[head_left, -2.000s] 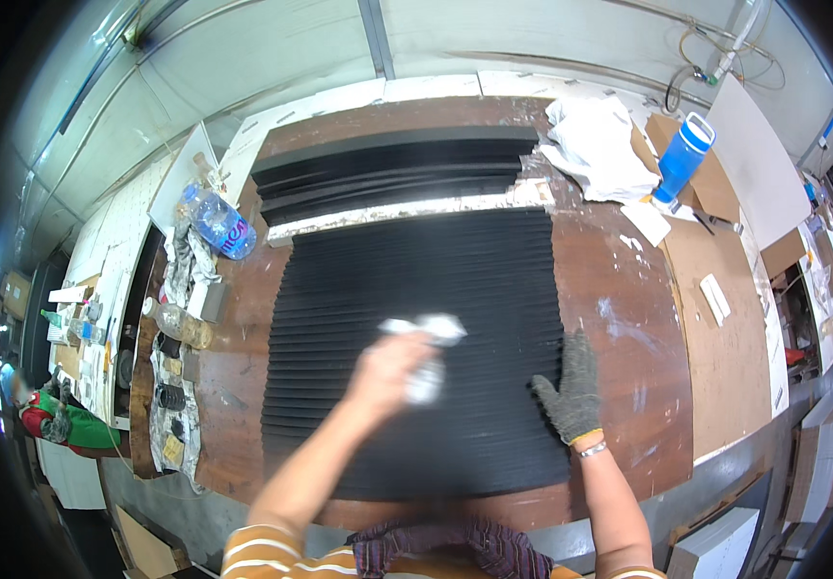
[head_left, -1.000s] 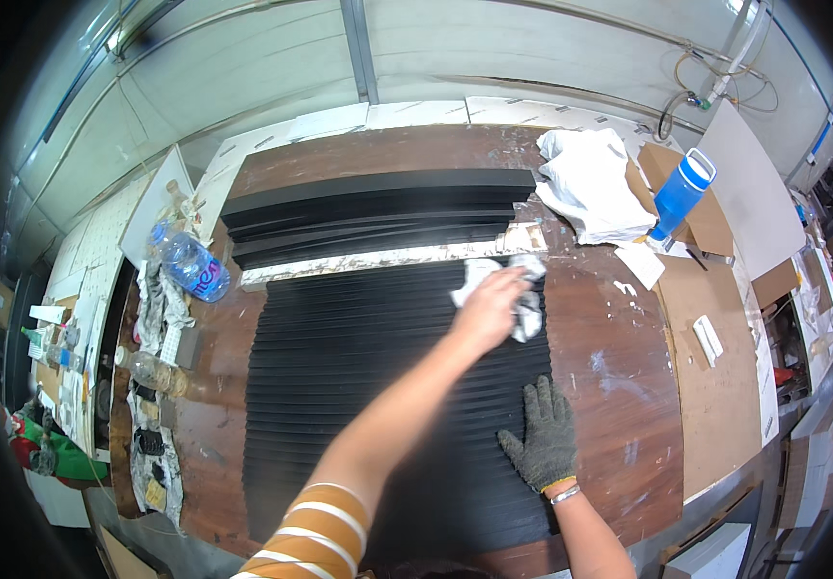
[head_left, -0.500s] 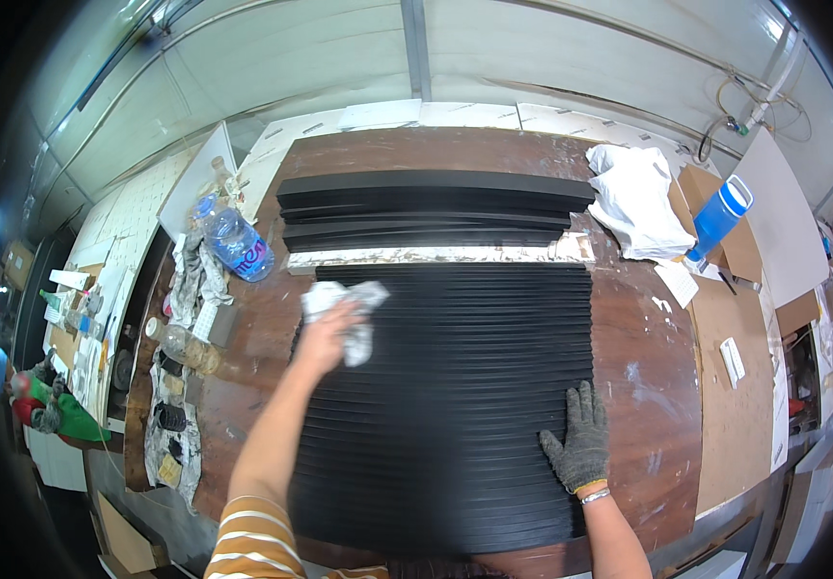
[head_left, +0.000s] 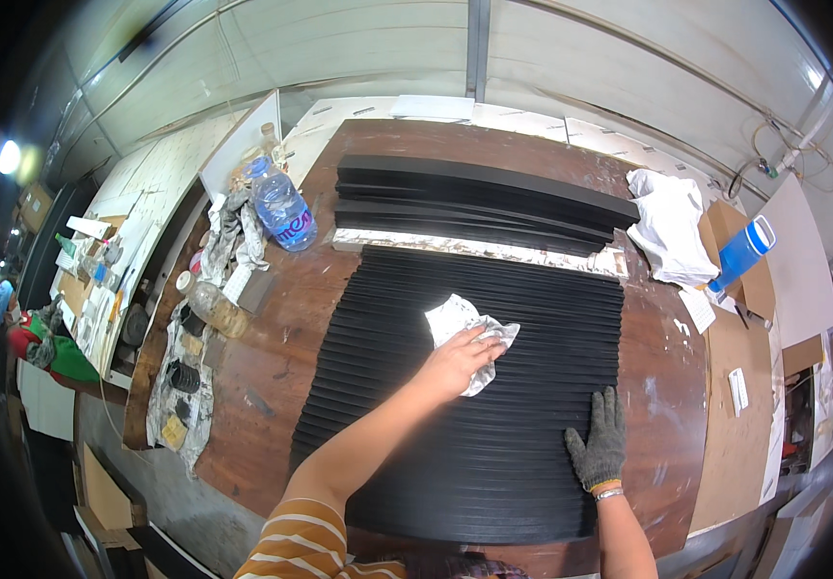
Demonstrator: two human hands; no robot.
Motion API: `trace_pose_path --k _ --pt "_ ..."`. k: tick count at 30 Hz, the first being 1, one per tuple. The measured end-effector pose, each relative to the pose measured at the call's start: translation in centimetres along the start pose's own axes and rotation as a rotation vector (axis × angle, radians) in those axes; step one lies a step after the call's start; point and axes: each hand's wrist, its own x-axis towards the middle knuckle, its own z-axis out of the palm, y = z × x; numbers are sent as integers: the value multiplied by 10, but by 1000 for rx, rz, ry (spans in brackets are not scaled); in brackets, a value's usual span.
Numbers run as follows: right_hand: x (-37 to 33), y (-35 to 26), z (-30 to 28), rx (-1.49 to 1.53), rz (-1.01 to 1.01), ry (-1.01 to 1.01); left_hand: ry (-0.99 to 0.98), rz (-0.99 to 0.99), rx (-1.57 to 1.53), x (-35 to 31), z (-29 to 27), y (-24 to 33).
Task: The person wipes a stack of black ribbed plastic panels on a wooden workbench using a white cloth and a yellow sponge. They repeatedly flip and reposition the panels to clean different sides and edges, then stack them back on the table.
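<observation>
Many long black slats [head_left: 464, 463] lie side by side across the table, forming a ridged sheet. My bare left hand [head_left: 453, 367] presses a smudged white rag [head_left: 448, 317] onto the upper middle of that sheet, fingers bent over the cloth. On the sheet's right edge rests my right hand [head_left: 598, 449], flat with the thumb spread, in a dark grey knit glove; it holds nothing. Beyond the sheet runs a paint-spattered white bar [head_left: 474, 255]. Behind the bar more black slats [head_left: 474, 196] are piled up.
The brown table [head_left: 662, 415] has a large clear bottle [head_left: 284, 210] with a blue cap, a lying bottle [head_left: 216, 307] and stained rags [head_left: 235, 236] on its left. At right are a white cloth [head_left: 669, 227], a blue drinking bottle [head_left: 742, 253] and a cardboard box [head_left: 722, 224].
My left hand has swept the rag rightward over the slats, from their upper left to the upper middle. My right hand stays on the right edge. The whole view has tilted.
</observation>
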Motion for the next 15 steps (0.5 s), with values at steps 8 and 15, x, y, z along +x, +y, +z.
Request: trace_pose_path --k 8,15 --pt "-2 5 5 -13 -12 21 195 -329 231 -82 -124 -128" --pt "0 -1 2 -28 -6 17 85 -47 180 -22 -66 -48"
